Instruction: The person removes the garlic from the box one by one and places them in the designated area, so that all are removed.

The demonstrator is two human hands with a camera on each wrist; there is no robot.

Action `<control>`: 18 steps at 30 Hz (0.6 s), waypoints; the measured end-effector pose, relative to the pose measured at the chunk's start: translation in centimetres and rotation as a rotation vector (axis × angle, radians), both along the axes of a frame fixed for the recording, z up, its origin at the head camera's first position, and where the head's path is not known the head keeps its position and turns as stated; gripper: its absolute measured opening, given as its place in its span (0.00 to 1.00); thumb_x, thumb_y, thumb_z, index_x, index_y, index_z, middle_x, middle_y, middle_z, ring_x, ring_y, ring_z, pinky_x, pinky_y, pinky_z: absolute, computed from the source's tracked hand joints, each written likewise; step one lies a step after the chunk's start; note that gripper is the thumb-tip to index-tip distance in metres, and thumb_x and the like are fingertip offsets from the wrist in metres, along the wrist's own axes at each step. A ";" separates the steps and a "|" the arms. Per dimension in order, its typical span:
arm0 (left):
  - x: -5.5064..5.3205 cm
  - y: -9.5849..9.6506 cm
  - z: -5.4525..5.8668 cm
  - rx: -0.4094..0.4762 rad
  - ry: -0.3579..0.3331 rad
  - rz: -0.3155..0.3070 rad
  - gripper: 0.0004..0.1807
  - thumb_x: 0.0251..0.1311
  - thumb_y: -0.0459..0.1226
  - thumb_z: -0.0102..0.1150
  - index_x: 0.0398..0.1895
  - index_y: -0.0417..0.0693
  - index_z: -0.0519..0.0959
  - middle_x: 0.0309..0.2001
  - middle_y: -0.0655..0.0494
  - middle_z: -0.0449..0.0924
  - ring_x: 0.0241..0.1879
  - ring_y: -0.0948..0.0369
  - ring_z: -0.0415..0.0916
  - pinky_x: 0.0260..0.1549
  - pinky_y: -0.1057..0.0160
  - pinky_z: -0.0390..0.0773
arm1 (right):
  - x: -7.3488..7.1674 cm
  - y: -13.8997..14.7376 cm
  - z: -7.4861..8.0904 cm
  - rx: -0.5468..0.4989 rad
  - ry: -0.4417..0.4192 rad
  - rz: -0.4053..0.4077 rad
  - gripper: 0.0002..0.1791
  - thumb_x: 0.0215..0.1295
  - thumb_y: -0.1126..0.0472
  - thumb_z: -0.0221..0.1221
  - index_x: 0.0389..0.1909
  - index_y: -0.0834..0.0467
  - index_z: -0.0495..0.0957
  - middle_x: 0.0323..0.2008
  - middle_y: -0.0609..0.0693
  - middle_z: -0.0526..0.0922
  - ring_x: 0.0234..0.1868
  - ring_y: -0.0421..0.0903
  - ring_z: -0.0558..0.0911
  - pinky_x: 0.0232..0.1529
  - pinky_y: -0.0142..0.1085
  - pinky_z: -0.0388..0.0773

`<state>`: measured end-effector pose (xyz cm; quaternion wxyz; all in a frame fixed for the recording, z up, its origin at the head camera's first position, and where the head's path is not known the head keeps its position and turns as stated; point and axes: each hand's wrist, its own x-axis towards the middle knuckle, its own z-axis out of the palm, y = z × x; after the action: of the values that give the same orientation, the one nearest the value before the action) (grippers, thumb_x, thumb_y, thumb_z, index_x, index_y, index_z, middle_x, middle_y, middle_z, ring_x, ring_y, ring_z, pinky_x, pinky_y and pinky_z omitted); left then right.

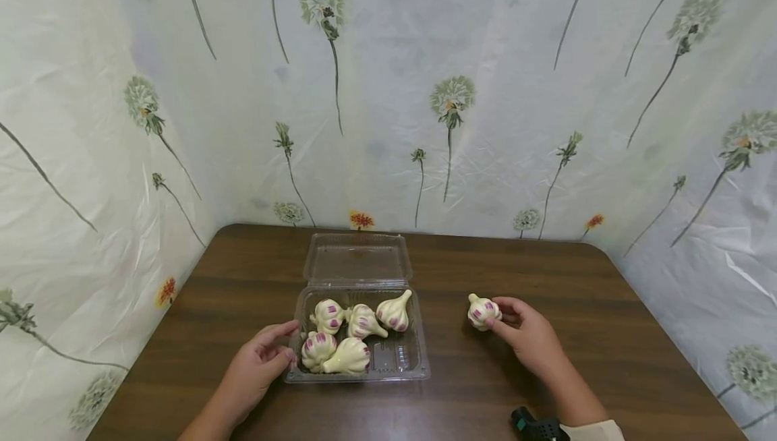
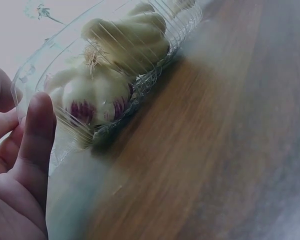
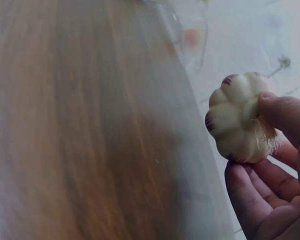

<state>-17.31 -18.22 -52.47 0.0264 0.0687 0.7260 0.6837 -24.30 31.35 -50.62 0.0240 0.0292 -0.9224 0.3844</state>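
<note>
A clear plastic clamshell box [image 1: 417, 360] stands on the table with its lid [image 1: 358, 259] folded back. Several garlic bulbs [image 1: 349, 357], cream with purple patches, lie inside, mostly at its left and back; its front right corner is bare. My left hand [image 1: 255, 363] pinches the box's left rim between thumb and fingers, and the left wrist view shows the thumb [image 2: 37, 130] against the plastic. To the right of the box, my right hand [image 1: 534, 336] holds one garlic bulb [image 1: 481, 313] by fingertips and thumb. In the right wrist view its rooty base [image 3: 262, 135] faces the palm.
The brown wooden table [image 1: 485, 266] has rounded back corners. A sheet printed with dandelions [image 1: 388, 124] hangs behind and on both sides. A black strap device [image 1: 537, 424] sits at the right wrist, by a light sleeve [image 1: 591, 431].
</note>
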 end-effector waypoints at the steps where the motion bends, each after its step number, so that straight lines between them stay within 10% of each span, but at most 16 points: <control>1: 0.0 0.0 0.0 -0.002 0.002 0.001 0.26 0.70 0.25 0.58 0.71 0.32 0.72 0.69 0.34 0.69 0.39 0.63 0.82 0.39 0.67 0.84 | 0.0 0.1 0.0 0.000 -0.002 -0.004 0.36 0.69 0.37 0.64 0.68 0.57 0.75 0.59 0.58 0.85 0.61 0.59 0.83 0.52 0.48 0.84; 18: -0.2 -0.2 0.0 -0.008 -0.040 0.003 0.27 0.70 0.25 0.57 0.72 0.34 0.72 0.70 0.36 0.69 0.40 0.63 0.83 0.41 0.67 0.85 | 0.0 2.1 -0.4 0.025 -0.064 -0.049 0.40 0.71 0.34 0.61 0.71 0.60 0.72 0.64 0.64 0.80 0.64 0.62 0.80 0.56 0.53 0.83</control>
<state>-17.46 -18.46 -52.49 0.0404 0.0539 0.7280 0.6822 -24.31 33.41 -51.07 0.0037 -0.0051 -0.9279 0.3729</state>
